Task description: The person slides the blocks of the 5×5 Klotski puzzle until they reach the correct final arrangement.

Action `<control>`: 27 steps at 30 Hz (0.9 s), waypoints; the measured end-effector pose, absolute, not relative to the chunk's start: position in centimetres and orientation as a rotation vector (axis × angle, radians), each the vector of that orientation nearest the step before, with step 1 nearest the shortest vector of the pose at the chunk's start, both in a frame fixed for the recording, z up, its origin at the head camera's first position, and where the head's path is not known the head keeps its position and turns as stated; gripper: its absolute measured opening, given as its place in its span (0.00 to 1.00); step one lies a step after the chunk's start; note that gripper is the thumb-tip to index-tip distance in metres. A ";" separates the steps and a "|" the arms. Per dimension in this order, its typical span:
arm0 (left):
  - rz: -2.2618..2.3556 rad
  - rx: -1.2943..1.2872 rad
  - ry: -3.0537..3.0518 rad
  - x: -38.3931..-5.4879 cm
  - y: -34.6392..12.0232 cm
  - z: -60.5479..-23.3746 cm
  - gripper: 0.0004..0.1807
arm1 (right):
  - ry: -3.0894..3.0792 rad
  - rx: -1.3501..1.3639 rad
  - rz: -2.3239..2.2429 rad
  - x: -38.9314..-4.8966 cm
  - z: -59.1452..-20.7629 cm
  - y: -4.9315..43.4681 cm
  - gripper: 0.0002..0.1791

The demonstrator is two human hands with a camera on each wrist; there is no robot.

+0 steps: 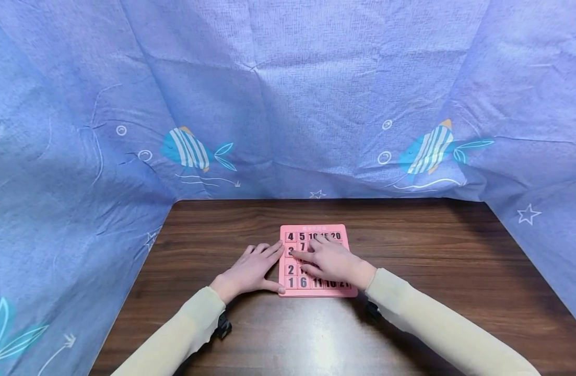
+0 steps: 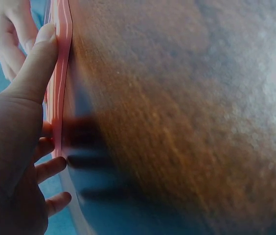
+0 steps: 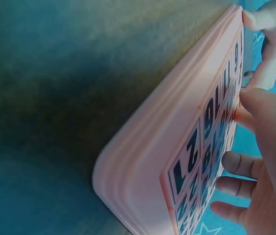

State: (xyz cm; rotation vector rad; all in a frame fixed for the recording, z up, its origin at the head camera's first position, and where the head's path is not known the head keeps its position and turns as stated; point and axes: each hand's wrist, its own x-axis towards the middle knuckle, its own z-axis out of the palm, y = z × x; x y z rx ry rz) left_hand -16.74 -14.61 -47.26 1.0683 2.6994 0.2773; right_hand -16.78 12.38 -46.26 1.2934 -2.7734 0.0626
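A pink sliding number puzzle [image 1: 316, 293] lies flat on the wooden table, its tiles printed with black numbers. My left hand [image 1: 252, 269] lies along its left side. The thumb touches the near left corner and the spread fingertips touch the left edge higher up. Over the tiles is my right hand [image 1: 332, 259], with its index finger extended to the tile marked 3 [image 1: 291, 251]. The right hand covers several middle tiles. In the right wrist view the tile marked 21 [image 3: 186, 164] sits at the near corner, and the other right fingers are loosely bent over the board.
The brown wooden table [image 1: 212, 230] extends around the puzzle on all sides. Behind it and at both sides hangs a blue cloth [image 1: 311, 104] printed with fish and stars. A dark wrist device [image 1: 223, 325] hangs under the left cuff.
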 end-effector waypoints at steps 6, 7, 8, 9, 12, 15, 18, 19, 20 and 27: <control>0.272 1.090 2.712 -16.7 -14.5 -47.3 0.59 | -2.815 1.227 0.007 -17.5 -46.3 12.2 0.25; 0.266 1.087 2.713 -16.7 -14.6 -47.3 0.59 | -2.818 1.220 -0.001 -17.5 -46.3 12.2 0.25; 0.260 1.084 2.713 -16.7 -14.6 -47.3 0.60 | -2.818 1.219 -0.002 -17.4 -46.2 12.1 0.25; 0.256 1.082 2.713 -16.6 -14.6 -47.4 0.60 | -2.815 1.220 0.001 -17.3 -46.2 12.0 0.25; 0.265 1.083 2.715 -16.6 -14.6 -47.4 0.59 | -2.779 1.253 0.035 -16.6 -46.1 11.8 0.24; 0.277 1.087 2.716 -16.5 -14.6 -47.5 0.59 | -2.752 1.312 0.050 -15.7 -46.1 11.8 0.24; 0.280 1.094 2.717 -16.6 -14.6 -47.5 0.59 | -2.745 1.355 0.046 -14.7 -46.1 11.9 0.24; 0.281 1.097 2.717 -16.6 -14.6 -47.4 0.59 | -2.748 1.362 0.048 -14.5 -46.1 11.9 0.24; 0.279 1.097 2.716 -16.6 -14.6 -47.4 0.59 | -2.749 1.363 0.059 -14.2 -46.1 12.0 0.24; 0.291 1.075 2.702 -16.7 -14.5 -47.3 0.59 | -2.774 1.318 0.118 -14.2 -46.4 12.4 0.24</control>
